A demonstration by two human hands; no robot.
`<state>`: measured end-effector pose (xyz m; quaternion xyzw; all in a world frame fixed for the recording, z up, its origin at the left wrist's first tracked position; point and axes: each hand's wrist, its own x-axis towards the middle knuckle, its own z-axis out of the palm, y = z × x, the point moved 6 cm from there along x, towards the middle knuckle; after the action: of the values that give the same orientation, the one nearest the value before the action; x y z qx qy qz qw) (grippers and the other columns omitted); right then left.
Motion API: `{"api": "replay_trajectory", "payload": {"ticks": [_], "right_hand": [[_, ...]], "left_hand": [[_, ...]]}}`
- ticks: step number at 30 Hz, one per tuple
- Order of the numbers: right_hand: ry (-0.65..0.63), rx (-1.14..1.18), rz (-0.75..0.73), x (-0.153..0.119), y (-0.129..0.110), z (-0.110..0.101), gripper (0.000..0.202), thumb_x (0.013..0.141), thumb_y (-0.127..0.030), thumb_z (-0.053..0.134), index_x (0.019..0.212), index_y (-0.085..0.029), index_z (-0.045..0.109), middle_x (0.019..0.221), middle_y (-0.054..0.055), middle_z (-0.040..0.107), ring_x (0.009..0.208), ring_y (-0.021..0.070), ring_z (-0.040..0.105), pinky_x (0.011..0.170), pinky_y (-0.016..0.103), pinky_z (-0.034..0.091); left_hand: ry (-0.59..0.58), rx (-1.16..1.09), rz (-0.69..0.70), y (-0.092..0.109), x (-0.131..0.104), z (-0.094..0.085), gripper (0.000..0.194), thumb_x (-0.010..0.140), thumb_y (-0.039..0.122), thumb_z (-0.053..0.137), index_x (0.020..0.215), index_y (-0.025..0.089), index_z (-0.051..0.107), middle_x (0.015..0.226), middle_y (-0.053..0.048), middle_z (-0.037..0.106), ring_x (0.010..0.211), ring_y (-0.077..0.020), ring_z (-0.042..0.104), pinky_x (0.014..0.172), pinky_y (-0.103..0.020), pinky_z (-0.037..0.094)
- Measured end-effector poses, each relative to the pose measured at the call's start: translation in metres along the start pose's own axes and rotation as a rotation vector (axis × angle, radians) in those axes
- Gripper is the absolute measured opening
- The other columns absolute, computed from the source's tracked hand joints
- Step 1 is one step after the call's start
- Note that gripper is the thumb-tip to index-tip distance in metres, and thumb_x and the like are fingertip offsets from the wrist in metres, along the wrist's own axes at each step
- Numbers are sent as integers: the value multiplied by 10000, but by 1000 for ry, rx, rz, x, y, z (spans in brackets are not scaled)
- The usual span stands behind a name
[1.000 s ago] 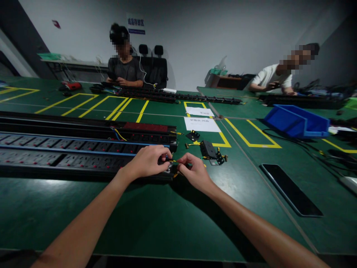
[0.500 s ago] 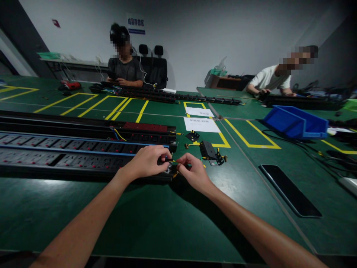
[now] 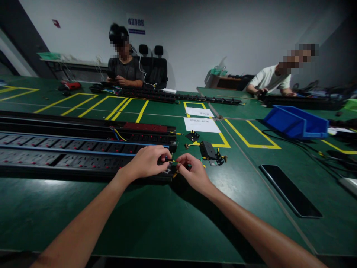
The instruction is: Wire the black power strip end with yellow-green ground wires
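Two long black power strips with rows of sockets lie side by side on the left; the nearer power strip [image 3: 92,159] ends beneath my hands. My left hand [image 3: 149,160] rests over that end, its thumb and fingers pinching a small dark piece. Facing it, my right hand [image 3: 192,170] pinches a thin yellow-green wire [image 3: 174,161] that spans the short gap between my fingertips. Where the wire enters the strip is hidden by my fingers. Just beyond my right hand lie a black box-shaped part [image 3: 208,149] and a small black bracket [image 3: 220,159] with yellow wire.
A phone [image 3: 290,190] lies to the right, with a blue bin [image 3: 296,122] and black cables behind it. Paper labels [image 3: 201,125] and yellow tape mark the green table [image 3: 156,219]. Two people sit across the table, beside more long strips [image 3: 167,96].
Almost nothing differs; both my hands stay at the strip's end with the wire between them. My right hand has shifted only very slightly.
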<state>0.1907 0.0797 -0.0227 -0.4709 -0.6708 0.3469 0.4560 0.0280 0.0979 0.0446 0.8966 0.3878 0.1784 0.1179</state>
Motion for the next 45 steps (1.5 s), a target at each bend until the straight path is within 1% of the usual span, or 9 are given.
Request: {"api": "replay_trajectory", "payload": {"ticks": [10, 14, 16, 19, 21, 28, 33, 37, 45], "right_hand": [[-8, -7, -3, 0, -1, 0, 114, 844, -253, 588, 926, -195, 640, 742, 0, 637, 672, 157, 581, 621, 270, 454], [-10, -3, -9, -1, -1, 0, 115, 850, -253, 585, 930, -195, 642, 735, -8, 626, 659, 152, 577, 616, 264, 448], [-11, 1, -10, -1, -2, 0, 114, 853, -252, 584, 934, -195, 641, 730, -13, 619, 653, 149, 574, 615, 262, 445], [-13, -3, -12, 0, -2, 1, 113, 857, -254, 584, 935, -195, 640, 727, -14, 617, 651, 148, 574, 614, 261, 444], [-17, -5, -12, 0, -2, 1, 108, 859, -256, 582, 928, -197, 639, 725, -13, 619, 649, 148, 574, 611, 261, 445], [-25, 4, -11, 0, 0, 1, 117, 860, -265, 587, 937, -195, 640, 724, -10, 626, 641, 149, 577, 604, 261, 449], [-28, 8, -2, 0, 0, 2, 116, 861, -261, 586, 940, -200, 643, 723, -11, 629, 638, 149, 578, 602, 260, 444], [-29, 14, -1, -1, 0, 1, 117, 864, -267, 591, 943, -199, 644, 721, -13, 627, 632, 148, 573, 594, 259, 435], [-34, 6, -4, -1, -2, 1, 124, 872, -277, 588, 950, -199, 646, 715, -18, 617, 631, 146, 567, 588, 256, 425]], "left_hand": [[15, 37, -34, 1, 0, 2, 158, 795, 204, 602, 926, 236, 684, 798, 4, 663, 705, -153, 600, 612, -263, 357], [0, 57, -47, 2, 0, 2, 163, 803, 213, 597, 941, 240, 679, 775, 3, 657, 710, -164, 606, 607, -264, 361], [-11, 73, -65, 3, 0, 2, 170, 808, 230, 597, 959, 246, 675, 812, -4, 671, 735, -177, 620, 614, -268, 372], [-11, 102, -97, 5, 0, 4, 180, 808, 268, 609, 982, 256, 655, 940, -18, 702, 830, -213, 648, 649, -284, 408], [-1, 115, -123, 6, -1, 5, 172, 810, 279, 610, 978, 257, 644, 984, -22, 704, 875, -229, 655, 670, -293, 428], [18, 125, -166, 5, -1, 10, 152, 818, 276, 602, 963, 254, 644, 968, -26, 702, 876, -230, 656, 681, -303, 437], [-5, 127, -197, 4, 0, 10, 149, 829, 272, 584, 966, 267, 642, 982, -22, 702, 887, -248, 662, 688, -325, 439], [-16, 127, -196, 6, 0, 9, 151, 830, 273, 581, 967, 268, 646, 980, -22, 701, 894, -251, 663, 694, -327, 439], [8, 138, -166, 5, -1, 10, 159, 822, 263, 586, 964, 255, 658, 951, -28, 708, 846, -227, 657, 659, -302, 412]]}}
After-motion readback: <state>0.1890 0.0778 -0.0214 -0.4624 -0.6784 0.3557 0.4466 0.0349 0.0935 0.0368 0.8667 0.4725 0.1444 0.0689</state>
